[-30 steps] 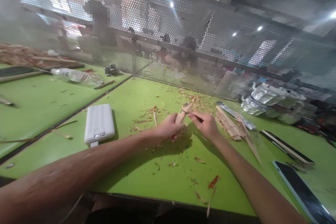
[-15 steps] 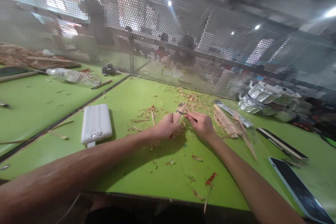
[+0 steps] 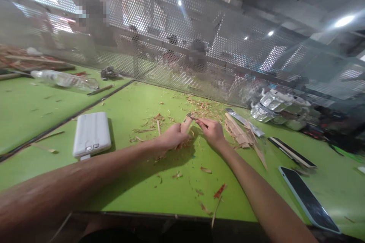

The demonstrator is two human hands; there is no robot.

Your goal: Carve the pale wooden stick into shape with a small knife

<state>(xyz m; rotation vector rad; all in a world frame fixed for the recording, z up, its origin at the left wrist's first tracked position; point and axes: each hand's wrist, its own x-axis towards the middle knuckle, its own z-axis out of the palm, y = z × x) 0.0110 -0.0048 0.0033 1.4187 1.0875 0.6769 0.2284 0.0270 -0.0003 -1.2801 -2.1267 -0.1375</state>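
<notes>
My left hand (image 3: 172, 137) is closed around a pale piece of wood (image 3: 186, 123) with dark marks, which points away from me above the table. Closed on a small, thin-bladed carving knife (image 3: 193, 118), my right hand (image 3: 213, 132) is just to the right of it. The blade reaches across to the far end of the wood and appears to touch it; its handle is mostly hidden in my fingers. Curled wood shavings (image 3: 201, 105) lie scattered beyond and around both hands.
A white power bank (image 3: 92, 133) lies left of my forearm. To the right are thin wood strips (image 3: 238, 131), a phone (image 3: 308, 197) and foil-like silver packages (image 3: 281, 104). A plastic bottle (image 3: 64, 79) lies back left. A perforated screen (image 3: 168, 53) borders the green table (image 3: 137, 193).
The knife blade has moved toward the far end of the wood, from lower along it. Both hands keep their grip. The whole view has turned slightly right.
</notes>
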